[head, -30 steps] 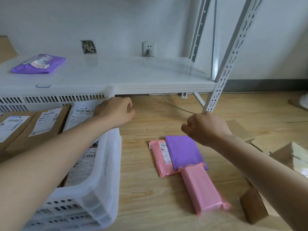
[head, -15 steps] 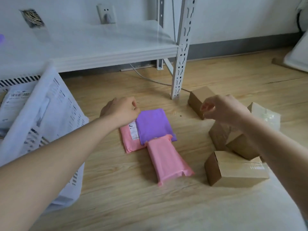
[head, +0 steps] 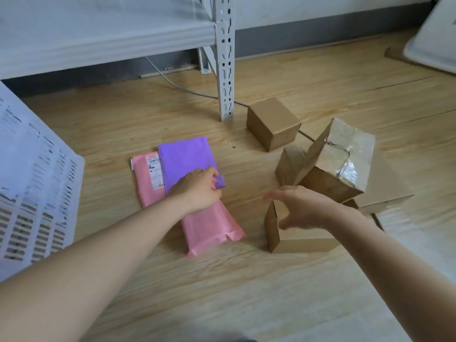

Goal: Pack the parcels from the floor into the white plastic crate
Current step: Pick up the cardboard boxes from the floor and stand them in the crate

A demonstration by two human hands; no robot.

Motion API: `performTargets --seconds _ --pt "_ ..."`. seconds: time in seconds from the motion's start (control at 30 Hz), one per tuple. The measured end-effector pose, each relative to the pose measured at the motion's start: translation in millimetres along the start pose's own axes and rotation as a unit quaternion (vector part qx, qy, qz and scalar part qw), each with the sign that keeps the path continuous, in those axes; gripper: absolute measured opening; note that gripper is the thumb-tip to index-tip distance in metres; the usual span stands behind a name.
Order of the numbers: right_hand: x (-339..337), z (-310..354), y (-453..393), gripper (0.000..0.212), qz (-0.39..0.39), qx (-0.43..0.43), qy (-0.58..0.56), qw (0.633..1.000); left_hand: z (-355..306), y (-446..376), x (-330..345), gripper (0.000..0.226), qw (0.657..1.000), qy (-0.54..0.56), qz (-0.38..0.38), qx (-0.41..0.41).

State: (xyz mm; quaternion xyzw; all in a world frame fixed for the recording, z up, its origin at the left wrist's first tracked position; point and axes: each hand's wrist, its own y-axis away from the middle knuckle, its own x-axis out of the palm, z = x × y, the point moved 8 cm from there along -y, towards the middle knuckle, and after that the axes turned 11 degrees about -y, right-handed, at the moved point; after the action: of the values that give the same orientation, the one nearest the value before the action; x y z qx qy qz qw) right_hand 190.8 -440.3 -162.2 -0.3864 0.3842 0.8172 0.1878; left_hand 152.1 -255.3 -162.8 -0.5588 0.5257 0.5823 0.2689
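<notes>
A pale wood-grain floor (head: 308,77) is seen, with a white metal shelf post (head: 225,58) standing on it and a grey skirting behind.

The purple mailer (head: 185,160) lies flat on the floor, overlapping a pink mailer with a label (head: 145,183) to its left, and a second pink mailer (head: 209,227) lies just below it. The near right corner of the purple mailer is pinched by the left hand (head: 199,191), its fingers curled round the edge. The right hand (head: 303,208) is spread above the near cardboard box (head: 291,240), fingers apart and nothing yet held; whether the box is touched cannot be told. The white plastic crate (head: 37,193) stands at the left edge of the view, well apart from the boxes.

A slip is judged likely: the mailers are thin, glossy film, soft and limp, so a corner pinch may let the purple one sag, or the pink one beneath may be dragged along. The boxes are rigid, matt and square-edged; the taped box (head: 343,159) is tilted against its neighbours and could topple if the near box is pulled away. The small box (head: 274,123) by the post sits apart.
</notes>
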Motion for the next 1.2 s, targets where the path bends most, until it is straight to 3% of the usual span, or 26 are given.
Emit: performTargets --seconds 0.17,0.33,0.47,0.6,0.7,0.8,1.07,1.2 --pt "-64.8 19.3 16.1 0.046 -0.201 -0.09 0.006 0.975 -29.1 -12.0 -2.0 0.05 0.999 0.03 0.003 0.013" --pt "-141.9 3.3 39.8 0.037 -0.353 -0.077 0.002 0.933 -67.0 -28.9 -31.1 0.045 0.995 0.097 -0.03 0.008" --pt "-155.1 -63.9 42.9 0.049 -0.372 0.09 -0.058 0.922 -109.5 -35.5 -42.2 0.04 0.982 0.179 -0.035 0.041" --pt "-118.9 -110.6 44.4 0.059 -0.343 0.187 -0.288 0.874 -155.1 -33.0 -33.5 0.045 0.962 0.254 0.026 0.096" --pt "-84.4 -112.3 39.0 0.061 -0.294 0.177 -0.454 0.822 -180.3 -23.8 -14.2 0.053 0.939 0.301 0.115 0.123" --pt "-75.0 -104.6 36.5 0.059 -0.318 0.141 -0.562 0.751 -187.4 -16.8 -5.2 0.061 0.921 0.34 0.145 0.126" --pt "-82.4 -69.0 29.8 0.072 -0.35 0.069 -0.624 0.695 -142.9 -10.6 -45.0 0.059 0.899 0.407 0.063 0.148" --pt "-82.2 -33.9 21.3 0.09 -0.323 0.034 -0.654 0.683 -107.8 1.1 -67.8 0.083 0.884 0.436 0.003 0.169"
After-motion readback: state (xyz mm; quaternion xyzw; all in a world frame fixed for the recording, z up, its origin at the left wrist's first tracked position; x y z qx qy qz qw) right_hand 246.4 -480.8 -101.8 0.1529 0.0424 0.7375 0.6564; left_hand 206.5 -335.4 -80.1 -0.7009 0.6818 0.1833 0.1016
